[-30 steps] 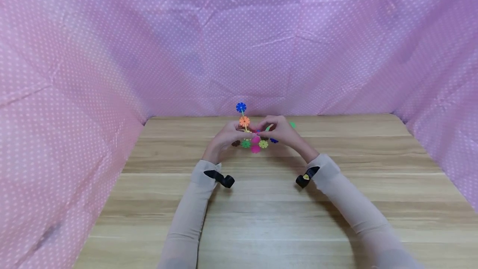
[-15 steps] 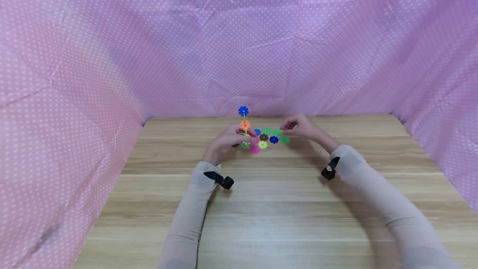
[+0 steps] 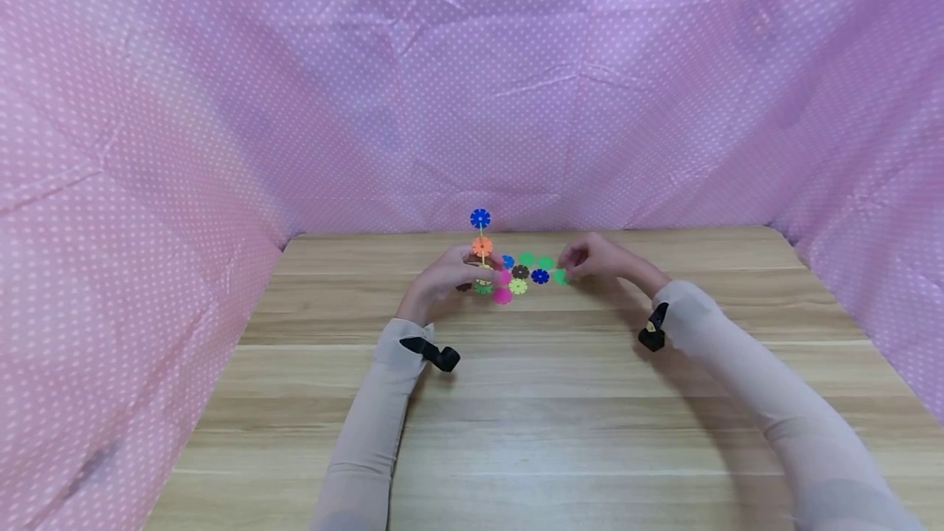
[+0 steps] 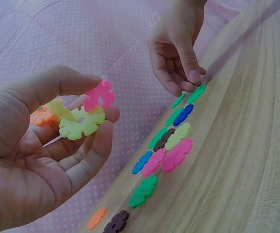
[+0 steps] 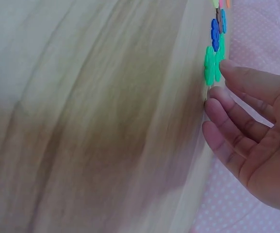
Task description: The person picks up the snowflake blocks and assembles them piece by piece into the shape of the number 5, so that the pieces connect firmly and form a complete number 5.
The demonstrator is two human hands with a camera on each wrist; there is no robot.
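My left hand (image 3: 447, 272) pinches a chain of flower-shaped plastic discs, holding it above the table. At its near end, in the left wrist view, a pink disc (image 4: 99, 95) is joined to a yellow disc (image 4: 82, 124) beside the thumb tip. An orange disc (image 3: 483, 247) and a blue disc (image 3: 480, 218) rise upward along the chain in the head view. My right hand (image 3: 599, 256) is at the right end of the loose discs. Its loosely bent fingers and thumb come right up to a green disc (image 5: 209, 66), with nothing gripped between them.
On the wooden table (image 3: 509, 416), several loose discs lie in a cluster near the far edge, among them a dark blue disc (image 3: 541, 276), a brown disc (image 3: 520, 272) and a pink disc (image 3: 503, 296). A pink dotted cloth (image 3: 516, 105) hangs behind and at both sides.
My right hand has left the chain, moved right, then lowered to the green disc at the cluster's end. My left hand has stayed nearly in place with the chain.
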